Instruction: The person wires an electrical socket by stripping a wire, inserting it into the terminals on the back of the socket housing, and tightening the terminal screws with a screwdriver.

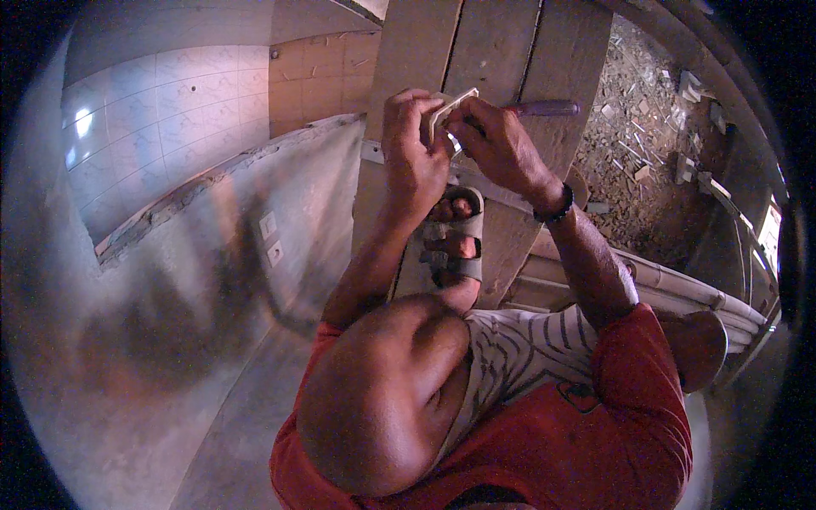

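Note:
Both hands meet over the wooden planks (493,51), just beyond my sandalled foot (455,242). My left hand (412,157) is closed, its fingers gripping a small, pale, thin-edged plate (453,104). At the plate's other side, my right hand (501,144) pinches with bent fingers. A small shiny white bit (456,146) shows between the hands; its kind is unclear. Behind my right knuckles a screwdriver with a purple handle (548,108) points right. Whether it lies on the plank or touches that hand I cannot tell.
Broken rubble (633,144) covers the floor at right, below the planks. Long pale poles (680,280) run along the right side. On the left stands a rough plastered wall (187,280) with white socket plates (269,226) and marbled tiles (170,110) above.

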